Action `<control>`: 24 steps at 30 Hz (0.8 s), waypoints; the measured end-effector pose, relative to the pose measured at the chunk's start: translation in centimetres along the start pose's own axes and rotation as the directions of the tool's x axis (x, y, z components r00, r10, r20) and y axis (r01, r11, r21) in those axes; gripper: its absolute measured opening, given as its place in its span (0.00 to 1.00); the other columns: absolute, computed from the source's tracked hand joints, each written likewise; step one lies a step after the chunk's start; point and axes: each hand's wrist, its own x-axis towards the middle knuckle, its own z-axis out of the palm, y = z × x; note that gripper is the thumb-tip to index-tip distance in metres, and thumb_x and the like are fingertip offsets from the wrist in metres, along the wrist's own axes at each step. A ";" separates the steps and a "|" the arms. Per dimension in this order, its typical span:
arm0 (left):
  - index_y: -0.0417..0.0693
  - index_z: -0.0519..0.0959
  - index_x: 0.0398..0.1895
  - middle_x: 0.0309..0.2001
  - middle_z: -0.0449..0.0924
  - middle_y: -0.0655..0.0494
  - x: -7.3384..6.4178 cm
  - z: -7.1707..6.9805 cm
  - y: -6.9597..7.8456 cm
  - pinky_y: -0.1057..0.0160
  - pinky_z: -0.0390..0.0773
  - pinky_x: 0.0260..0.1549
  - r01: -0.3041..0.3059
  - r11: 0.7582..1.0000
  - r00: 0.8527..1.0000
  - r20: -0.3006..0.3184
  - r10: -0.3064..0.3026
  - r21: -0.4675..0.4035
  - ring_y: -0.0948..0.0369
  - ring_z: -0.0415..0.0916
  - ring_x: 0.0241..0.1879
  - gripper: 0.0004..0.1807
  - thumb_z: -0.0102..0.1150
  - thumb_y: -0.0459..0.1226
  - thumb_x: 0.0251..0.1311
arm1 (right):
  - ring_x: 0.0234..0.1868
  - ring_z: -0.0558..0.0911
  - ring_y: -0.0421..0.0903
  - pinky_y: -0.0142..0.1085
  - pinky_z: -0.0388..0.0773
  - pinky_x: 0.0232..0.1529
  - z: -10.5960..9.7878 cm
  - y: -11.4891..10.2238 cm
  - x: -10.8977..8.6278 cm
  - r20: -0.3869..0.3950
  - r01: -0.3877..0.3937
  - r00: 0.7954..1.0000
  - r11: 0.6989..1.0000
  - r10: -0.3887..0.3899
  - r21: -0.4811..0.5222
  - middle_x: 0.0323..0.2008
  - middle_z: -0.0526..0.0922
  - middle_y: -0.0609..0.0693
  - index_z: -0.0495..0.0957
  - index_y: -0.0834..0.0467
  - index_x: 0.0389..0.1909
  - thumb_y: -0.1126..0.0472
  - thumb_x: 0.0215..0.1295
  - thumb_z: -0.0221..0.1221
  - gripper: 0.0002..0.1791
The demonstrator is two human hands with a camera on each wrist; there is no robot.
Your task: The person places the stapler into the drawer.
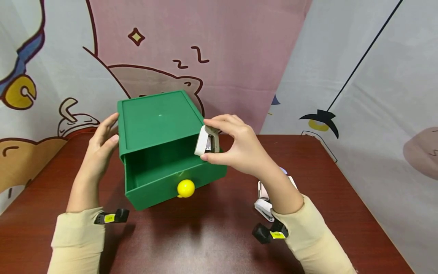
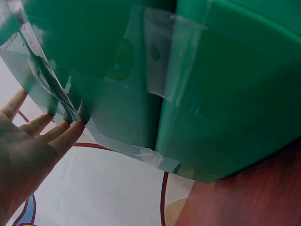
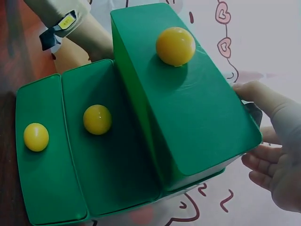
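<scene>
Green drawer unit (image 1: 157,121), stapler (image 1: 202,140) in the right grip (image 1: 241,146)

The brown surface (image 1: 325,205) spreads below the right grip. Left of that grip is the drawer unit, its top drawer (image 1: 154,194) pulled out. The left grip (image 1: 100,146) is unclenched, extended fingers against the unit's near side. The right grip pinches the stapler between thumb and fingers, at the drawer's right edge. On the surface, below that grip, lies a second stapler (image 1: 264,210). A yellow knob (image 1: 186,188) sits to the right grip's lower left.

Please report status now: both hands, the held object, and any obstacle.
Left hand touching boxy green plastic cabinet. Right hand pinching small white-and-grey stapler near its open top drawer. No obstacle visible between them.
</scene>
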 end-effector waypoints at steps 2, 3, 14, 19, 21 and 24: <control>0.46 0.60 0.72 0.68 0.60 0.48 0.0 0.0 0.0 0.70 0.66 0.52 -0.001 1.000 1.000 0.002 0.001 0.000 0.54 0.57 0.66 0.30 0.48 0.32 0.65 | 0.51 0.70 0.41 0.38 0.70 0.48 0.2 0.1 0.1 0.027 -0.022 0.999 1.000 0.022 -0.002 0.50 0.78 0.46 0.78 0.62 0.56 0.58 0.43 0.76 0.35; 0.46 0.60 0.72 0.68 0.60 0.48 0.0 0.0 0.0 0.70 0.66 0.52 -0.001 1.000 1.000 0.002 0.001 -0.001 0.54 0.57 0.66 0.30 0.48 0.32 0.65 | 0.51 0.70 0.41 0.38 0.70 0.49 0.3 0.2 0.1 0.040 -0.032 0.999 0.999 0.032 -0.004 0.50 0.78 0.46 0.78 0.62 0.56 0.57 0.43 0.76 0.35; 0.46 0.60 0.72 0.69 0.59 0.47 0.0 -0.1 0.1 0.70 0.66 0.52 -0.001 1.000 1.000 -0.001 0.001 -0.002 0.52 0.56 0.66 0.30 0.49 0.33 0.65 | 0.49 0.73 0.41 0.39 0.70 0.48 0.5 0.4 0.5 0.080 -0.083 0.994 0.996 0.080 0.032 0.41 0.84 0.47 0.85 0.61 0.43 0.64 0.51 0.71 0.17; 0.47 0.59 0.72 0.69 0.59 0.47 0.0 -0.1 0.1 0.70 0.66 0.52 0.005 1.000 1.000 -0.003 -0.005 0.005 0.53 0.56 0.66 0.30 0.48 0.33 0.65 | 0.49 0.73 0.40 0.38 0.70 0.48 0.4 0.5 -0.1 0.052 -0.092 0.995 0.995 0.090 0.042 0.41 0.84 0.46 0.85 0.60 0.43 0.63 0.52 0.71 0.16; 0.47 0.59 0.72 0.69 0.59 0.47 0.0 -0.1 0.0 0.70 0.66 0.52 0.007 1.000 1.000 -0.001 -0.007 0.007 0.53 0.56 0.66 0.30 0.48 0.33 0.65 | 0.49 0.73 0.40 0.38 0.70 0.48 0.2 0.7 -0.5 0.021 -0.089 0.996 0.995 0.088 0.054 0.41 0.83 0.45 0.85 0.60 0.43 0.63 0.53 0.71 0.15; 0.47 0.59 0.72 0.68 0.60 0.48 0.1 0.0 0.0 0.70 0.66 0.52 0.006 1.000 1.000 0.000 -0.006 0.007 0.54 0.57 0.66 0.30 0.49 0.33 0.65 | 0.48 0.73 0.41 0.39 0.69 0.49 -0.4 1.3 -1.5 -0.028 -0.083 0.996 0.994 0.085 0.065 0.42 0.83 0.44 0.85 0.59 0.43 0.64 0.53 0.70 0.15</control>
